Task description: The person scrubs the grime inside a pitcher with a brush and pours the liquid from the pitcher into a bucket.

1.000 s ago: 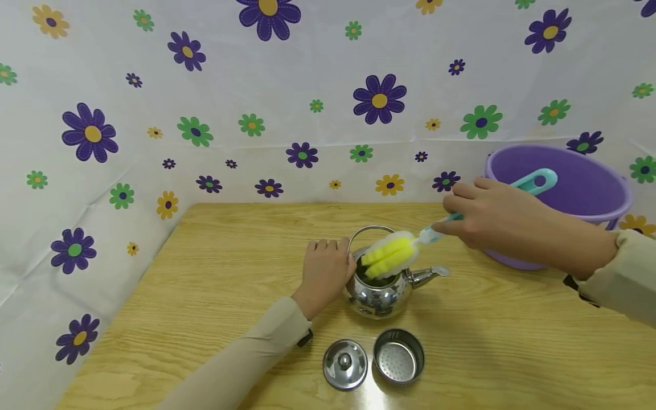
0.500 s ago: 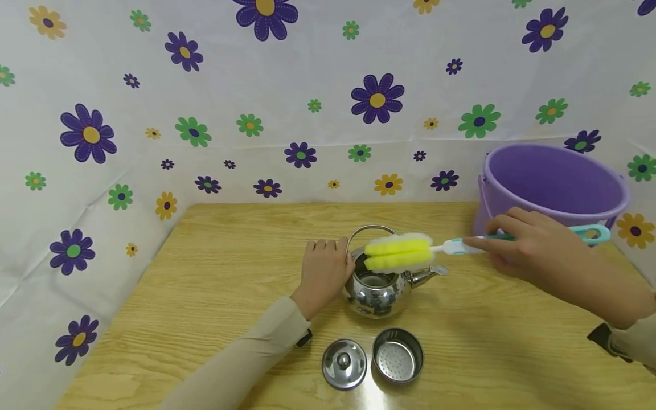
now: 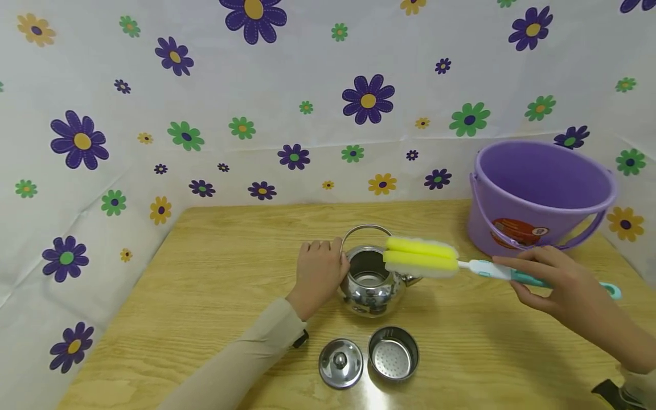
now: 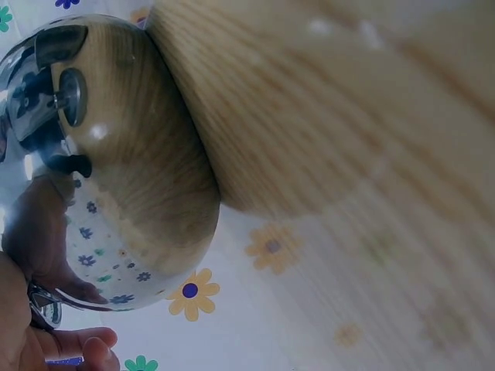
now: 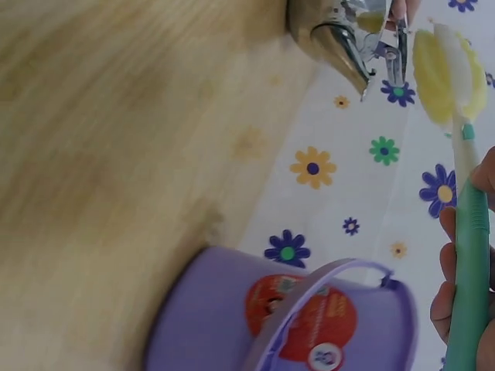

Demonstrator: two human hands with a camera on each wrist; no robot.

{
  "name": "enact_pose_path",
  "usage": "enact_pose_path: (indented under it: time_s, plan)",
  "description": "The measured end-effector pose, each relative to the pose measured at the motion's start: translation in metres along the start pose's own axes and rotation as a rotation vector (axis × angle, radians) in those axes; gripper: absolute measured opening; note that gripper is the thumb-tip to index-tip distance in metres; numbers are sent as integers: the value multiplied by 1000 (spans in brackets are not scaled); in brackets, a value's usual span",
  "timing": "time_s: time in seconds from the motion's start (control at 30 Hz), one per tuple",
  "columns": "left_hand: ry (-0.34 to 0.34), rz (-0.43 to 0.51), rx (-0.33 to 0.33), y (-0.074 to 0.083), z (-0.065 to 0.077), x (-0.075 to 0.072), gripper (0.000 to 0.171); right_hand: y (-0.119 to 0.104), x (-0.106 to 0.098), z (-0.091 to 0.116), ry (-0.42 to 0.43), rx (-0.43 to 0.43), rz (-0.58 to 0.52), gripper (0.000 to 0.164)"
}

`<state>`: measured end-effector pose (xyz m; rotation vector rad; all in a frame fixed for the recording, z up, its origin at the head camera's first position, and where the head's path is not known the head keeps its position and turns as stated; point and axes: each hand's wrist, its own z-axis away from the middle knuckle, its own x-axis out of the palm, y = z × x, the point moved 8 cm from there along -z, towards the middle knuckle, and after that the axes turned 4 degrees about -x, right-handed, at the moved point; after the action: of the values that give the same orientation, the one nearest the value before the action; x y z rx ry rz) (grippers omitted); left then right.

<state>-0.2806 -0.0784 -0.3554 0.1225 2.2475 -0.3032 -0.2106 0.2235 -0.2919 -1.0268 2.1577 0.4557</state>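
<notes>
My left hand (image 3: 318, 274) grips the side of the arched handle of a shiny steel teapot (image 3: 371, 300), which stands upright and lidless on the table. In the left wrist view the teapot's rounded body (image 4: 147, 154) fills the upper left, with fingers curled below it. A sponge bottle brush (image 3: 421, 259), yellow and white with a teal-and-white handle, is held level by my right hand (image 3: 571, 293). Its sponge end is above the teapot's right side and covers part of the spout. The right wrist view shows my fingers (image 5: 447, 263) around the brush's green handle (image 5: 470, 270).
Nearer me on the wooden table (image 3: 230, 267) lie a round steel lid (image 3: 340, 364) with a knob and a perforated strainer basket (image 3: 393, 359). A purple bucket (image 3: 482, 216) with a red label stands at the back right. Flower-printed cloth (image 3: 307, 68) hangs behind.
My right hand has moved right and toward me with the brush, swinging it from slanted to level; its sponge has come away from the teapot's mouth. The left hand keeps its grip.
</notes>
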Motion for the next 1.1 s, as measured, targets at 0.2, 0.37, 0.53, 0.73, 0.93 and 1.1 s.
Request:
enact_pose_path:
  time_s: [0.2, 0.37, 0.53, 0.73, 0.93, 1.1]
  plan:
    - [2, 11, -3, 0, 0, 1, 15, 20, -4, 32, -51, 257, -28, 31]
    - [-1, 16, -14, -1, 0, 2, 14, 34, -5, 51, -48, 343, -5, 47]
    - [3, 8, -7, -1, 0, 2, 15, 46, -1, 64, -59, 379, -4, 41]
    - [-13, 15, -2, -1, 0, 4, 15, 61, 10, 78, -151, 446, 12, 37]
    - [-9, 20, -4, -1, -1, 3, 16, 72, 26, 92, -251, 485, 0, 33]
    - [-9, 23, 0, 0, -1, 2, 16, 77, 36, 103, -316, 522, -15, 31]
